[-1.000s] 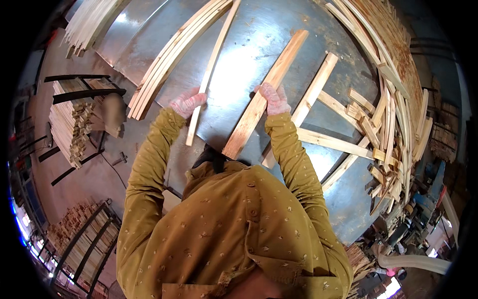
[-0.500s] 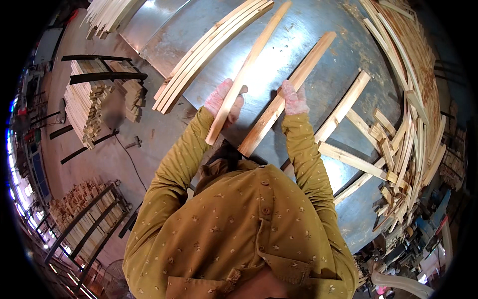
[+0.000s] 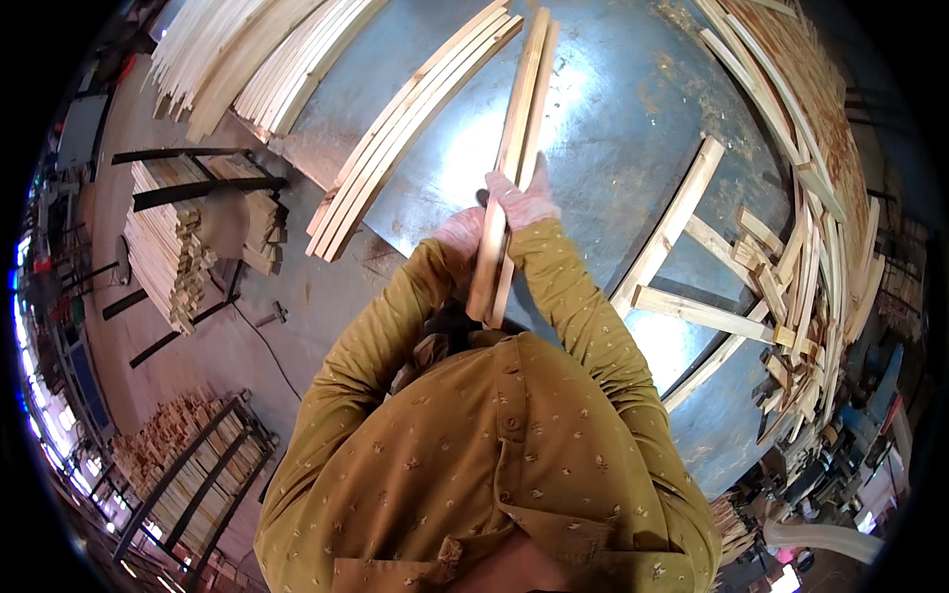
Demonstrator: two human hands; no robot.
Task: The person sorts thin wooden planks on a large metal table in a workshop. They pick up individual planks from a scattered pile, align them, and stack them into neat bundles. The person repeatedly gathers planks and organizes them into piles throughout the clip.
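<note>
Two long wooden strips, a left one [image 3: 514, 124] and a right one [image 3: 538, 99], lie side by side, pointing away from me over the metal table. My left hand [image 3: 461, 233] grips the left strip from its left side, partly hidden behind the wood. Closed around both strips, my right hand [image 3: 526, 201] has its fingers across their upper faces. The strips' near ends reach almost to my shirt. To their left, a row of several strips [image 3: 415, 124] rests together on the table.
The metal table [image 3: 603, 178] has a loose strip [image 3: 672, 222] and a crossing piece [image 3: 702, 314] at right, beside a heap of offcuts [image 3: 791, 287]. More strips [image 3: 306, 64] are stacked at the far left. Wood bundles [image 3: 163, 237] on black racks stand at floor level on the left.
My right hand has moved left, bringing its strip against the left one. The two strips were apart before and now touch or nearly touch. The view has shifted slightly.
</note>
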